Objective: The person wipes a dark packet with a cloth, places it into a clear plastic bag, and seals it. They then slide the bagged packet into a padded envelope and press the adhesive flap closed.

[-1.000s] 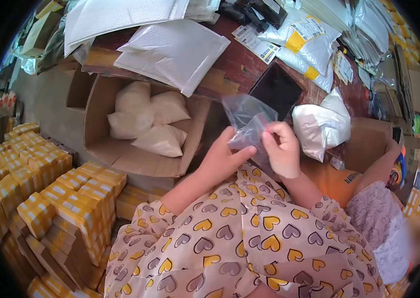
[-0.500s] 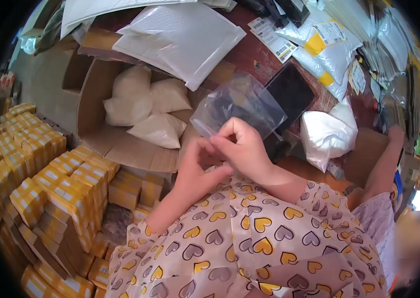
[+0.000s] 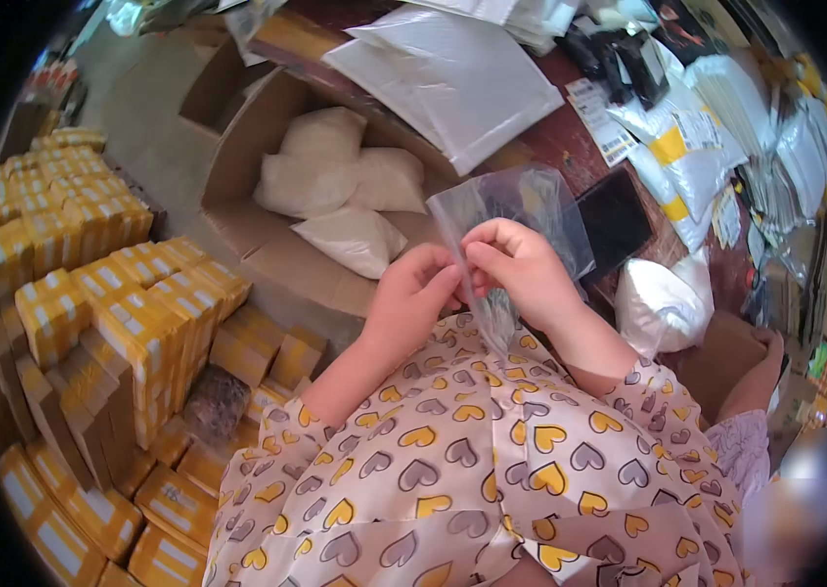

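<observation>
Both hands pinch the edge of a clear plastic bag [image 3: 531, 201] in front of my body. My left hand [image 3: 415, 292] has thumb and fingers together at the bag's edge, from the left. From the right, my right hand [image 3: 521, 269] grips the same edge between thumb and bent fingers. The bag spreads up and to the right, with part hanging below my fingers. Filled pale bags [image 3: 350, 238] lie in an open cardboard box [image 3: 311, 279] beyond my left hand. A dark flat object [image 3: 617, 223] lies right of the clear bag.
White padded envelopes [image 3: 462, 83] rest on the red table [image 3: 570, 147]. A white filled bag [image 3: 666, 303] is at the right, below labelled parcels [image 3: 692, 147]. Yellow-taped boxes [image 3: 139, 323] are stacked at the left. Another person's arm [image 3: 758, 377] shows at the far right.
The view has shifted, so the box and table appear further right. The clear bag has turned, its edge now upright between my hands, with part of it hanging lower. My left fingers have closed on the edge.
</observation>
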